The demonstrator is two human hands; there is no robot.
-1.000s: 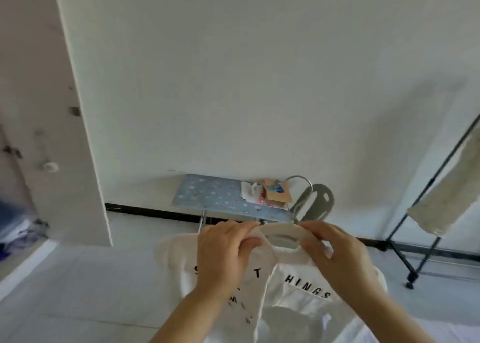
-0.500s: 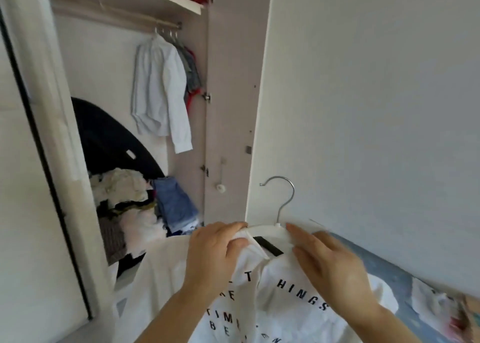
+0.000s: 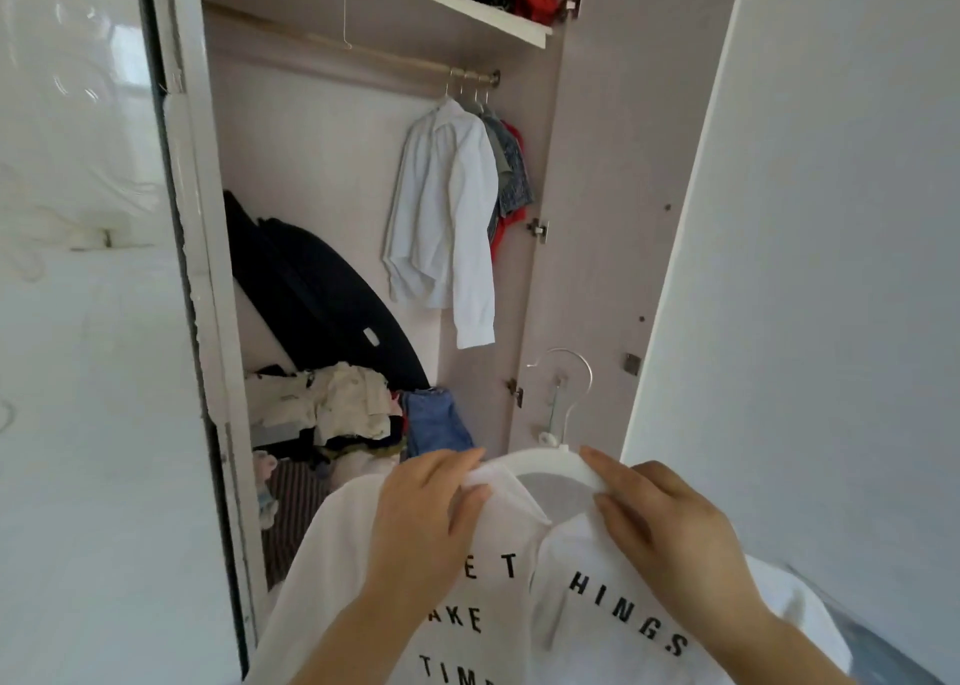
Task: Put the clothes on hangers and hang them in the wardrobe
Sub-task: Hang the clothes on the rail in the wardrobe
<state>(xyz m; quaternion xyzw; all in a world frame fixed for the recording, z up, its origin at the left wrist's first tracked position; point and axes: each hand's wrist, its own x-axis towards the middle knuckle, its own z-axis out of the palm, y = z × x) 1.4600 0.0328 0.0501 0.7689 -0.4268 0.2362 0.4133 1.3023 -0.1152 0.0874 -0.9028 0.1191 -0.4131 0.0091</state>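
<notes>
Each hand takes one shoulder of the white plastic hanger [image 3: 545,463] so that the printed white T-shirt [image 3: 597,606] sits level on it. The left hand [image 3: 431,518] pinches the neckline fabric against the hanger's left arm between thumb and fingers, and the right hand [image 3: 670,523] pinches the right arm where the collar meets it. The garment is low in front of the person, just before the open wardrobe [image 3: 587,191] and well below its rail [image 3: 374,51], where a white shirt [image 3: 447,217] hangs near the right end. The hanger's long axis runs left to right across the view; its metal hook [image 3: 584,367] stands up and away toward the wardrobe, open end to the left, and the T-shirt drops toward the person, print facing up
</notes>
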